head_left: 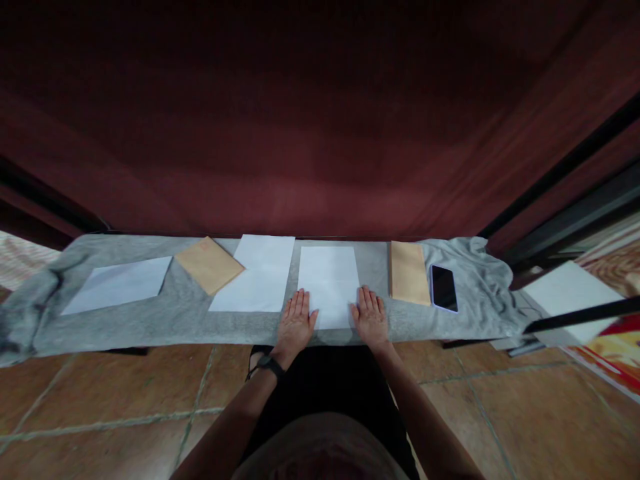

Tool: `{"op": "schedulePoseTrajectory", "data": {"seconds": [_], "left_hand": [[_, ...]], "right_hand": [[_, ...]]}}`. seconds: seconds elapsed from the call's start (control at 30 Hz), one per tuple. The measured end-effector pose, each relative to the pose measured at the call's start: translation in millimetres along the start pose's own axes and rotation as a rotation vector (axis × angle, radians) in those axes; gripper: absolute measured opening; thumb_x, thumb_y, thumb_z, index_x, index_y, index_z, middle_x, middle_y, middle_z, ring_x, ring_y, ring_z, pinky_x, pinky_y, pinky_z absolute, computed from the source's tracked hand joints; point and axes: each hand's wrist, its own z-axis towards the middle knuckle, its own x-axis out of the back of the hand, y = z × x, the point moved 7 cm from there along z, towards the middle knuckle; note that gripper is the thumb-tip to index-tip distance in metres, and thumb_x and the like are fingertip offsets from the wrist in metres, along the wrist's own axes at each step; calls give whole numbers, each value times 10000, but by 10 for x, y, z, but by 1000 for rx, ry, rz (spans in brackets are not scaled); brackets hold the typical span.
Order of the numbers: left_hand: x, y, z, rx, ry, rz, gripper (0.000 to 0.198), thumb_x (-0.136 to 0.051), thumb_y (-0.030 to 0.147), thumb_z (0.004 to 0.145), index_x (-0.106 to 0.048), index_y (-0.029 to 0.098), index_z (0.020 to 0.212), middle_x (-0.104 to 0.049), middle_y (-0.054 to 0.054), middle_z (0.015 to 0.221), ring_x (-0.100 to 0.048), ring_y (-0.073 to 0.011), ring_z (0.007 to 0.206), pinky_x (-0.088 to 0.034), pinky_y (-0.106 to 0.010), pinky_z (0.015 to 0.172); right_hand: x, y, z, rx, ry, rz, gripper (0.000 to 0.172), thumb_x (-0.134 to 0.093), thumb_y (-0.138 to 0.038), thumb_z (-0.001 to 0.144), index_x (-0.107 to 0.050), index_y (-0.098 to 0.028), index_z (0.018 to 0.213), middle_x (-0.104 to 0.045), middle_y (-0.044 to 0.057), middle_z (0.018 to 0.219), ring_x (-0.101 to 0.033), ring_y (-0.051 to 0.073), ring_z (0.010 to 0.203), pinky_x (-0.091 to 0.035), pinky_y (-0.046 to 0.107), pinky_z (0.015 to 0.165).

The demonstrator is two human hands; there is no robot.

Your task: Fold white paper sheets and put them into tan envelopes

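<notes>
A white sheet of paper (329,280) lies on the grey cloth-covered table (175,320) straight ahead of me. My left hand (296,321) lies flat with fingers stretched out at the sheet's lower left corner. My right hand (369,313) lies flat the same way at its lower right corner. Both hands are open and hold nothing. A black band sits on my left wrist.
More paper lies along the table: a white sheet (260,280), a brown envelope (209,264) and a pale sheet (120,283) to the left. To the right lie another brown envelope (409,272) and a phone (444,288). A dark red wall stands behind.
</notes>
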Motion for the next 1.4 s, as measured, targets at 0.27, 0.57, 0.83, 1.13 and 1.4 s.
{"op": "schedulePoseTrajectory", "data": {"seconds": [0.27, 0.57, 0.83, 1.13, 1.4], "left_hand": [[38, 100, -76, 38, 6, -3, 590, -291, 360, 1044, -401, 39, 1527, -344, -191, 1619, -263, -298, 1534, -234, -491, 1260], [-113, 561, -66, -148, -73, -38, 556, -278, 226, 1019, -367, 74, 1546, -364, -150, 1621, -254, -233, 1539, -245, -457, 1263], [-1, 150, -148, -55, 30, -40, 596, -318, 356, 1045, -349, 54, 1557, -372, -186, 1598, -300, -274, 1521, -274, -483, 1246], [88, -61, -263, -8, 73, -90, 579, -382, 348, 1035, -414, 37, 1523, -404, -215, 1576, -348, -314, 1497, -282, -495, 1235], [99, 207, -16, -72, 20, -157, 563, -329, 340, 1049, -393, 79, 1543, -391, -171, 1598, -302, -287, 1521, -277, -496, 1242]], "right_hand": [[96, -69, -79, -43, 31, 16, 548, -309, -317, 1057, -433, -49, 1518, -446, 208, 1562, -422, 327, 1445, -317, 505, 1170], [-55, -717, -101, 187, -120, 119, 502, -310, -330, 1076, -463, -136, 1514, -454, 112, 1577, -417, 236, 1461, -280, 436, 1222], [49, -277, -183, 136, -5, -2, 564, -380, -395, 1070, -394, -97, 1549, -435, 155, 1578, -447, 290, 1434, -294, 463, 1201], [141, 6, -271, 85, 35, 10, 550, -372, -398, 1067, -430, -111, 1533, -479, 163, 1547, -465, 317, 1417, -320, 500, 1178], [96, -192, -64, 87, -57, 142, 529, -278, -345, 1081, -443, -100, 1520, -472, 161, 1556, -421, 265, 1457, -302, 463, 1197]]}}
